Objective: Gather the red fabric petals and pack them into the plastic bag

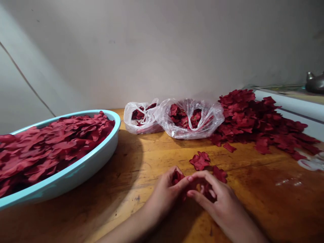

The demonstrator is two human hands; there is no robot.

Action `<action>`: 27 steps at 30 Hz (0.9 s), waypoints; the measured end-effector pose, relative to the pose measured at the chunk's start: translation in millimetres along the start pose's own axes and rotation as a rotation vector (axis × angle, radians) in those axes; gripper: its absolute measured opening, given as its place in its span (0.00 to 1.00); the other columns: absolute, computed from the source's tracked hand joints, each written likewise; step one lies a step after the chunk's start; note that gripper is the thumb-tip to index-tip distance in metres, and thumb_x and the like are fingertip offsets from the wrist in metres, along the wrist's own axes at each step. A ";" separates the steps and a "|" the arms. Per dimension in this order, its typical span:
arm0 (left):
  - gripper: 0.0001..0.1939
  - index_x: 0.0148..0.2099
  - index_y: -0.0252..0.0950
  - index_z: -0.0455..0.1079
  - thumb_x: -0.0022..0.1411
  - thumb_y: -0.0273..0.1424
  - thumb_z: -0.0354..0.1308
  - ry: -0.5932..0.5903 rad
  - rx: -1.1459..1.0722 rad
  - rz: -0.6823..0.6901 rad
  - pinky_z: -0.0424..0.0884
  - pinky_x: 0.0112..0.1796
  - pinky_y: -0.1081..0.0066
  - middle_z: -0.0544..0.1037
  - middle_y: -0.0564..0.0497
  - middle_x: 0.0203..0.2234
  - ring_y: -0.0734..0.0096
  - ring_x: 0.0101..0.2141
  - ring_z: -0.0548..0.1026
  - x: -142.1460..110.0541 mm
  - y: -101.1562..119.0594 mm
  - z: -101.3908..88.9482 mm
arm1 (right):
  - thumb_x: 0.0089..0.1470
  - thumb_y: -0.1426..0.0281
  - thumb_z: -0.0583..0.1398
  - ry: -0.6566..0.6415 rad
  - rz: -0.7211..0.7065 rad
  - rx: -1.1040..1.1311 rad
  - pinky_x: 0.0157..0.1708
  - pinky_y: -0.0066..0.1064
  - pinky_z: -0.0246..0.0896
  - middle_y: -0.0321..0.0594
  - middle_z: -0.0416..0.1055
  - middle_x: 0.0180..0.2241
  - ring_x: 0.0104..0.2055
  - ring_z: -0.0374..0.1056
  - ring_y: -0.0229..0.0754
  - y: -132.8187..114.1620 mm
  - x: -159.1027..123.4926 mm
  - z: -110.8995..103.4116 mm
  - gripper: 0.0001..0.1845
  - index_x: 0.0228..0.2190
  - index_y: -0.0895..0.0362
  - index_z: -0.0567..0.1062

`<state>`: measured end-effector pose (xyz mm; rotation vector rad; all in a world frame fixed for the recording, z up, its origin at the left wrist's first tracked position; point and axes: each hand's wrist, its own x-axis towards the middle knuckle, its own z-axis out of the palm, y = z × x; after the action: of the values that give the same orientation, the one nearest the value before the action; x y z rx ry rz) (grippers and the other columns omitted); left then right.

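the wooden table (152, 158) carries everything here, and places below are told from it. on its left edge sits the largest thing, a turquoise basin (83, 167), filled level with flat red fabric petals. at the table's far right lies a loose heap of petals (258, 125), piled against the wall side. at the far middle, two clear plastic bags stand open: the bigger bag (191, 118) holds red petals with bits of green, and the smaller bag (141, 118), just to its left and touching it, holds a few more.

near the table's front middle, the left hand (164, 195) and right hand (220, 202) meet, fingertips together, both pinched on a small red petal piece (177, 176). the step looks like assembling or separating petals; how the layers sit between the fingers cannot be told. two spare petals (200, 160) lie just beyond the hands. any further handling would call for a fine pinch, as the cloth is thin and limp.
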<state>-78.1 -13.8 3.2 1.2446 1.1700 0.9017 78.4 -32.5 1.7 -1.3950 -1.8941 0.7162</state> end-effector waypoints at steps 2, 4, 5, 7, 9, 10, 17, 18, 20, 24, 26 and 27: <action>0.18 0.29 0.35 0.61 0.56 0.45 0.54 -0.030 -0.019 0.061 0.59 0.28 0.75 0.65 0.57 0.21 0.76 0.24 0.62 -1.6 -0.6 -1.9 | 0.56 0.62 0.55 0.019 -0.028 0.007 0.28 0.27 0.63 0.36 0.72 0.30 0.28 0.68 0.38 -1.7 1.4 4.9 0.08 0.34 0.53 0.71; 0.16 0.37 0.34 0.64 0.58 0.44 0.53 -0.104 -0.176 0.071 0.61 0.33 0.74 0.67 0.55 0.26 0.75 0.29 0.64 -0.5 -4.5 -3.7 | 0.57 0.63 0.54 0.129 -0.048 -0.054 0.27 0.27 0.63 0.36 0.72 0.26 0.25 0.67 0.38 6.1 5.0 4.6 0.09 0.31 0.53 0.71; 0.16 0.41 0.35 0.64 0.58 0.42 0.54 -0.140 -0.283 0.050 0.61 0.35 0.73 0.67 0.55 0.28 0.74 0.31 0.65 1.0 -7.1 -4.4 | 0.57 0.62 0.54 0.185 -0.050 -0.112 0.26 0.27 0.62 0.35 0.71 0.25 0.24 0.67 0.38 12.1 6.9 2.5 0.10 0.30 0.53 0.71; 0.20 0.48 0.35 0.62 0.55 0.39 0.58 -0.172 -0.462 -0.008 0.61 0.34 0.73 0.68 0.54 0.30 0.75 0.30 0.66 5.0 -11.2 -5.4 | 0.54 0.58 0.56 0.284 -0.055 -0.255 0.23 0.28 0.61 0.35 0.70 0.23 0.22 0.66 0.39 23.5 9.7 -4.4 0.12 0.33 0.52 0.71; 0.22 0.48 0.33 0.63 0.53 0.37 0.60 -0.158 -0.516 -0.072 0.59 0.28 0.76 0.69 0.54 0.28 0.79 0.25 0.64 8.3 -11.7 -5.9 | 0.52 0.53 0.56 0.358 -0.059 -0.361 0.21 0.29 0.60 0.36 0.69 0.24 0.22 0.67 0.40 28.7 9.7 -11.2 0.17 0.37 0.52 0.70; 0.20 0.45 0.32 0.65 0.53 0.38 0.60 -0.145 -0.497 -0.097 0.55 0.24 0.77 0.70 0.55 0.27 0.81 0.22 0.61 9.3 -10.4 -6.1 | 0.51 0.51 0.56 0.386 -0.061 -0.385 0.21 0.29 0.60 0.37 0.69 0.25 0.23 0.67 0.41 27.7 8.5 -13.3 0.20 0.38 0.52 0.70; 0.21 0.25 0.33 0.64 0.48 0.47 0.62 -0.119 -0.249 -0.135 0.44 0.16 0.77 0.65 0.59 0.12 0.85 0.12 0.53 5.8 1.0 -5.6 | 0.56 0.56 0.54 0.217 -0.089 -0.152 0.29 0.29 0.63 0.38 0.69 0.28 0.28 0.67 0.40 -4.3 -3.2 -2.4 0.15 0.40 0.52 0.68; 0.22 0.24 0.34 0.63 0.47 0.48 0.62 -0.126 -0.231 -0.129 0.44 0.16 0.77 0.64 0.60 0.11 0.85 0.11 0.53 5.4 0.2 -5.3 | 0.56 0.56 0.55 0.156 -0.089 -0.111 0.30 0.29 0.64 0.38 0.70 0.30 0.29 0.67 0.40 -5.7 -3.0 0.6 0.15 0.40 0.51 0.69; 0.23 0.23 0.35 0.60 0.46 0.49 0.62 -0.140 -0.213 -0.119 0.44 0.14 0.77 0.64 0.60 0.09 0.84 0.10 0.53 5.4 -2.9 -4.8 | 0.55 0.56 0.56 0.067 -0.081 -0.054 0.31 0.30 0.65 0.38 0.71 0.34 0.33 0.68 0.41 -4.5 -1.2 5.9 0.13 0.38 0.51 0.69; 0.22 0.23 0.36 0.58 0.49 0.47 0.61 -0.130 -0.243 -0.092 0.44 0.15 0.77 0.65 0.59 0.10 0.83 0.11 0.54 4.4 -8.2 -3.5 | 0.53 0.59 0.58 0.049 -0.066 -0.031 0.27 0.28 0.64 0.36 0.73 0.31 0.30 0.69 0.40 4.9 4.1 12.0 0.10 0.34 0.51 0.71; 0.18 0.27 0.34 0.62 0.53 0.44 0.59 -0.154 -0.361 -0.067 0.51 0.18 0.79 0.67 0.57 0.16 0.82 0.16 0.59 2.4 -8.1 -2.3 | 0.53 0.61 0.58 0.078 -0.056 -0.021 0.24 0.27 0.62 0.35 0.73 0.29 0.27 0.68 0.38 8.1 5.8 11.1 0.08 0.33 0.52 0.72; 0.16 0.31 0.33 0.65 0.54 0.42 0.59 -0.176 -0.430 -0.058 0.55 0.22 0.79 0.69 0.56 0.20 0.81 0.20 0.61 1.3 -7.5 -1.8 | 0.54 0.62 0.57 0.109 -0.050 -0.011 0.23 0.27 0.62 0.35 0.73 0.28 0.26 0.67 0.38 8.6 6.3 9.7 0.07 0.32 0.52 0.71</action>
<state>-80.3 -13.2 -4.3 0.9143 0.8144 0.9218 74.6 -24.5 -9.6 -1.3611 -1.8442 0.5943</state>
